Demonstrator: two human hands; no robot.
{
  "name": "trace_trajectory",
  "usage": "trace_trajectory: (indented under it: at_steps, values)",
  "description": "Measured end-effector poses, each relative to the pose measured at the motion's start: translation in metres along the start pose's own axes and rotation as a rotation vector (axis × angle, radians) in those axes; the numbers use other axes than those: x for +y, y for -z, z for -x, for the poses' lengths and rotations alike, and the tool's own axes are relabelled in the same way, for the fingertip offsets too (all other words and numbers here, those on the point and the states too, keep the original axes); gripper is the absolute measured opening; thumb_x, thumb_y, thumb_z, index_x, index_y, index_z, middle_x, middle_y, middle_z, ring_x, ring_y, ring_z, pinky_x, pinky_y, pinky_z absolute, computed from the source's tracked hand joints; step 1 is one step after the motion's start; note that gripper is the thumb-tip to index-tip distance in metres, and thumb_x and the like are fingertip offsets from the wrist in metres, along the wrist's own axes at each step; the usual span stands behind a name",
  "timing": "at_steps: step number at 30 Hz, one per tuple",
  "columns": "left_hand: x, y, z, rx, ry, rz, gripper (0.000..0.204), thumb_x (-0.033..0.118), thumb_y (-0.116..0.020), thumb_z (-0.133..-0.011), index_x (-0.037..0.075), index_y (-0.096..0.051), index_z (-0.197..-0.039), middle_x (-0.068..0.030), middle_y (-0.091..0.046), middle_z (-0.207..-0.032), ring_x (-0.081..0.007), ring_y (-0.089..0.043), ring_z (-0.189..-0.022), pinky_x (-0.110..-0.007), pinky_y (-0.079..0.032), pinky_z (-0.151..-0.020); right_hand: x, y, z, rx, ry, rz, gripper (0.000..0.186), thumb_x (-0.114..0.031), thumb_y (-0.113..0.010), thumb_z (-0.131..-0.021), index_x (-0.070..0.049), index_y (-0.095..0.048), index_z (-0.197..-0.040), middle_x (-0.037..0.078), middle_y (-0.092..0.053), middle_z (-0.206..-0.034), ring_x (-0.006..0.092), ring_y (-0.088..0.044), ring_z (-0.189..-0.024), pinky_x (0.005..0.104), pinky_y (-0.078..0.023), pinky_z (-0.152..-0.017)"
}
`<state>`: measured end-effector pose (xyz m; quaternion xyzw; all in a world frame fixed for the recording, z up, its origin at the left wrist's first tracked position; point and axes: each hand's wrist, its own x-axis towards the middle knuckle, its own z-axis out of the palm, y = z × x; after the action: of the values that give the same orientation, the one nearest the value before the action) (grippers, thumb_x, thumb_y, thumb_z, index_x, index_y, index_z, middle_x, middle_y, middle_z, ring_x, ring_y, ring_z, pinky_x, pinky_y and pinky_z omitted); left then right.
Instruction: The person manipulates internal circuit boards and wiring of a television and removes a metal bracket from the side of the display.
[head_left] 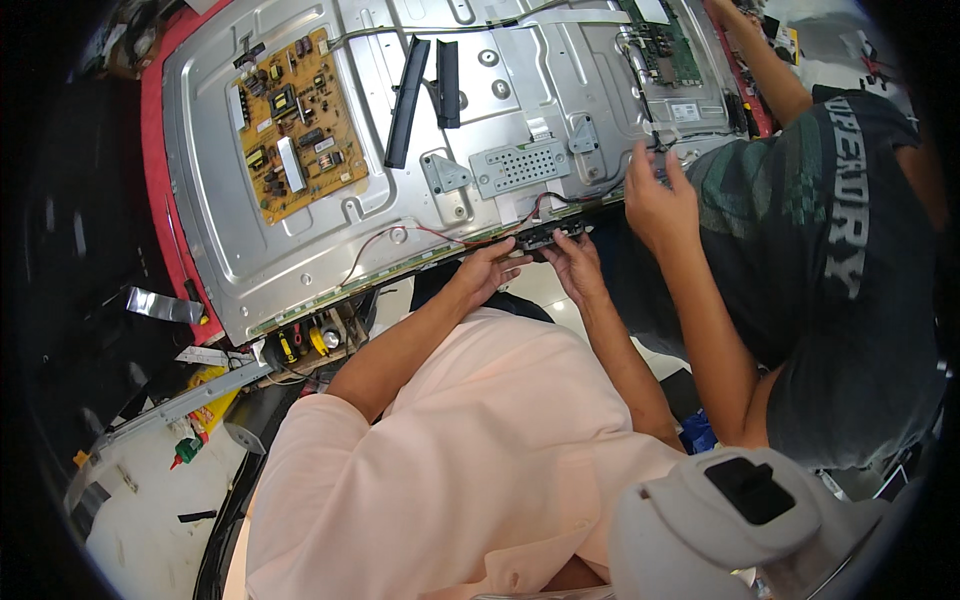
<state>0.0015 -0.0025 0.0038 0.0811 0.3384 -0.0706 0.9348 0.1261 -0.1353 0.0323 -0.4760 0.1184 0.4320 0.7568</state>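
A large silver metal back panel (400, 190) of a flat screen lies face down on a red surface. My left hand (487, 268) and my right hand (572, 262) meet at its near edge, both gripping a small black part (548, 234) with thin red wires (440, 236) running from it. A tan circuit board (297, 125) is mounted at the panel's left. A green circuit board (665, 45) sits at its far right. Two black strips (425, 85) lie loose near the top middle.
Another person in a dark shirt (830, 250) stands at the right, one hand (655, 195) on the panel's right edge. Tools, a screwdriver (285, 348) and a small bottle (187, 452) lie at the lower left on a white floor.
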Motion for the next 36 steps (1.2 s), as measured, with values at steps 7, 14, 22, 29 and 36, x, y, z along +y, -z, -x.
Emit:
trace_trajectory:
  at_steps: [7,14,22,29,36]
  values:
    - [-0.002,0.008,-0.004,-0.015,0.017,-0.014,0.028,0.023,-0.061,-0.085,0.011,-0.054,-0.11,-0.0051,-0.059,-0.107,-0.0196,-0.058,-0.1,-0.028,-0.043,-0.078,0.002,0.002,0.0,-0.023,-0.019,-0.028,0.044,0.003,-0.055,-0.082,-0.005,-0.038,-0.121,0.011,-0.054,-0.11,0.025,-0.054,-0.105,0.0455,-0.044,-0.093]
    - [-0.007,0.013,0.0,-0.028,0.054,-0.003,0.034,0.025,-0.058,-0.087,0.007,-0.051,-0.116,-0.0062,-0.057,-0.112,-0.0208,-0.056,-0.097,-0.026,-0.046,-0.073,0.005,0.011,0.008,0.068,-0.049,-0.035,0.031,0.0,-0.054,-0.081,-0.004,-0.047,-0.111,0.007,-0.056,-0.103,0.0222,-0.056,-0.095,0.0409,-0.046,-0.087]
    - [-0.005,0.0,-0.004,0.136,0.066,-0.016,0.03,0.027,-0.063,-0.083,0.013,-0.053,-0.108,-0.005,-0.06,-0.11,-0.0171,-0.057,-0.097,-0.027,-0.044,-0.072,0.002,0.032,0.023,0.39,-0.074,0.037,0.017,-0.011,-0.053,-0.078,-0.001,-0.055,-0.092,0.01,-0.058,-0.074,0.0221,-0.059,-0.062,0.0336,-0.052,-0.058]
    - [0.007,0.001,0.01,0.067,0.14,-0.034,0.029,0.032,-0.065,-0.082,0.014,-0.055,-0.103,-0.0035,-0.063,-0.098,-0.0148,-0.06,-0.087,-0.026,-0.046,-0.069,0.009,0.027,0.033,0.42,-0.043,0.085,0.017,-0.009,-0.05,-0.076,-0.001,-0.051,-0.091,0.011,-0.057,-0.071,0.0227,-0.059,-0.06,0.0349,-0.052,-0.056]
    - [0.016,0.019,0.01,-0.018,0.227,-0.001,0.033,0.032,-0.064,-0.083,0.018,-0.049,-0.109,-0.0056,-0.062,-0.099,-0.0166,-0.061,-0.088,-0.027,-0.049,-0.063,0.009,0.0,0.035,0.361,-0.029,0.114,0.022,-0.023,-0.052,-0.081,-0.007,-0.052,-0.096,0.007,-0.055,-0.068,0.0202,-0.056,-0.056,0.0327,-0.049,-0.052]
